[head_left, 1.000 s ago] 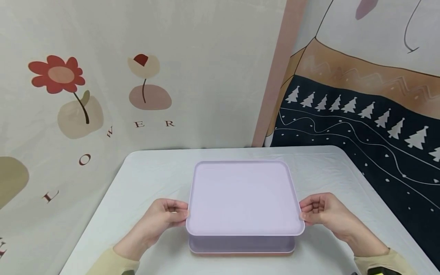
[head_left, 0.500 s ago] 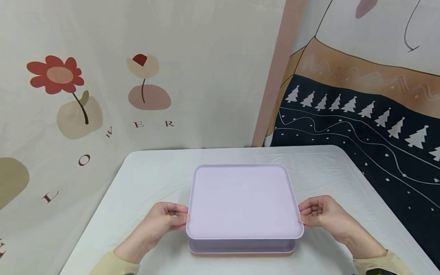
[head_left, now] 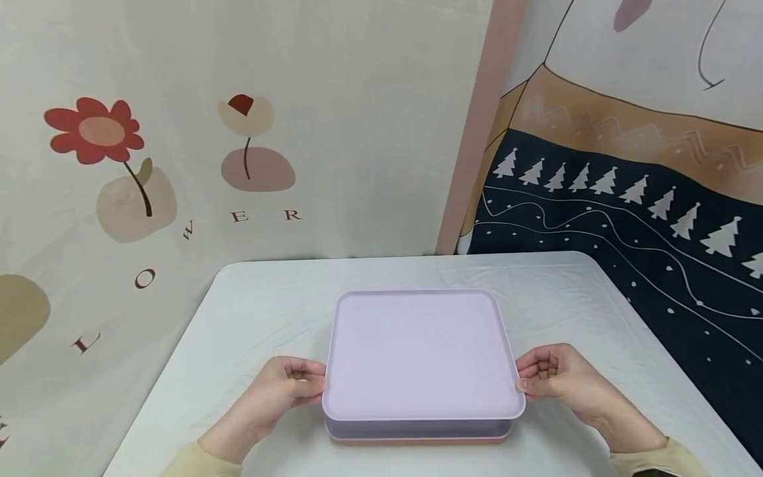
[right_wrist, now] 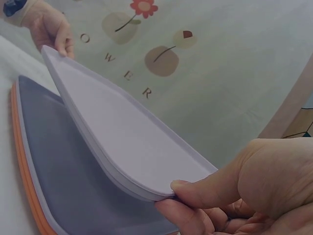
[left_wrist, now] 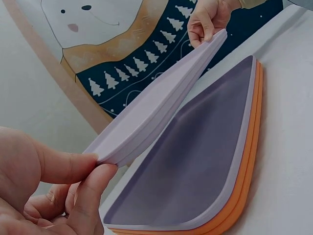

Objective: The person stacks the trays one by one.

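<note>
A pale purple rectangular tray (head_left: 420, 354) hangs level between my hands. My left hand (head_left: 268, 394) pinches its left edge between thumb and fingers, and my right hand (head_left: 575, 384) does the same at the right edge. Layered lines along the rim in the left wrist view hint at more than one nested tray; I cannot tell. Below is another purple tray (left_wrist: 205, 127), shaded, resting on orange trays (left_wrist: 256, 122). A gap separates the held tray (right_wrist: 117, 127) from this lower stack, whose far part is hidden in the head view.
The stack stands on a table with a white cloth (head_left: 268, 305). Behind it hangs a pale backdrop (head_left: 369, 132) with printed flowers and letters. A dark printed cloth (head_left: 596, 218) with white trees borders the table's right side.
Both hands have lowered the held tray towards the lower stack and slightly nearer to me. Less of the lower purple tray shows beneath it. The grip is unchanged.
</note>
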Motion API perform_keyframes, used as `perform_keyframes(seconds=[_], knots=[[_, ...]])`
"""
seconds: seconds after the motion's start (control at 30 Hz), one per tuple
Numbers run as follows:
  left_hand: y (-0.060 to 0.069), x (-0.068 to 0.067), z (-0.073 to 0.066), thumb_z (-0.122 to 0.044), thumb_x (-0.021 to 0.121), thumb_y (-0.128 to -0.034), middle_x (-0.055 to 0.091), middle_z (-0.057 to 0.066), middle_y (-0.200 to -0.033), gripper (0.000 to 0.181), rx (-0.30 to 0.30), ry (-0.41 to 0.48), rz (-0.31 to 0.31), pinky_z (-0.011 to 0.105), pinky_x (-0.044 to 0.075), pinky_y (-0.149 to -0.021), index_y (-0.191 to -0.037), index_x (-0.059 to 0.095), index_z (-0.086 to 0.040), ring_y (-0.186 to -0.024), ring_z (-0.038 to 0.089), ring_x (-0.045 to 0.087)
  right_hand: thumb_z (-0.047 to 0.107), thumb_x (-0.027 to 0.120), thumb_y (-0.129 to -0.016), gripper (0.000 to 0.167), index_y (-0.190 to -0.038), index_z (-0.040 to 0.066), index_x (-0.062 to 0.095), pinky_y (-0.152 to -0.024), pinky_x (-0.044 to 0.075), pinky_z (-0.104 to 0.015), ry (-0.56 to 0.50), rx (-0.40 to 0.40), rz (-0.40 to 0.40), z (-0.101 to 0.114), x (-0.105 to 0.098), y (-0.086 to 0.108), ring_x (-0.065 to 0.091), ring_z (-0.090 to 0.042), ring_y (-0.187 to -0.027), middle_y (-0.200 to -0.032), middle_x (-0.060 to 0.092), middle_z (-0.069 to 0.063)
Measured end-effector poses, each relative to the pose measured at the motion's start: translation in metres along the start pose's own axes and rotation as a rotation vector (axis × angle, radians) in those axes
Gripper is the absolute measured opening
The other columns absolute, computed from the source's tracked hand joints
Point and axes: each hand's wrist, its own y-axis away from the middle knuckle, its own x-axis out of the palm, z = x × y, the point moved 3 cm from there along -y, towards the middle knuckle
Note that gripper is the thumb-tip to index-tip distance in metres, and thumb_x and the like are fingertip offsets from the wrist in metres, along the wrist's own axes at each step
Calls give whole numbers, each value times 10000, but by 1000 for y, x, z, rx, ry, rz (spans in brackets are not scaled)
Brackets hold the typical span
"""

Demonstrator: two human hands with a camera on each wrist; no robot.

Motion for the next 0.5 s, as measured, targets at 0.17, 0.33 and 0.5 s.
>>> perform_keyframes(seconds=[0.17, 0.33, 0.5], knots=[[0, 1, 2, 97, 706, -898, 726, 70, -912, 222, -2, -2, -1, 287, 644, -794, -1102, 667, 176, -848, 155, 709, -85, 771, -842, 350, -1104, -242, 599, -712, 661, -347, -7, -1, -1, -5, 1, 0, 690, -177, -777, -896, 684, -102], [0, 1, 5, 93, 720, -889, 726, 71, -921, 246, -4, -1, 5, 289, 645, -794, -1111, 662, 182, -850, 154, 710, -97, 747, -853, 348, -1106, -267, 580, -699, 658, -329, -13, -8, 4, -10, 2, 0, 682, -159, -767, -889, 679, -102], [-1, 0, 10, 90, 727, -888, 722, 73, -932, 271, -12, -9, 8, 290, 645, -793, -1130, 655, 188, -856, 162, 709, -100, 751, -851, 322, -1095, -241, 597, -701, 658, -330, -19, 11, 1, -12, 3, 1, 678, -161, -767, -888, 678, -108]])
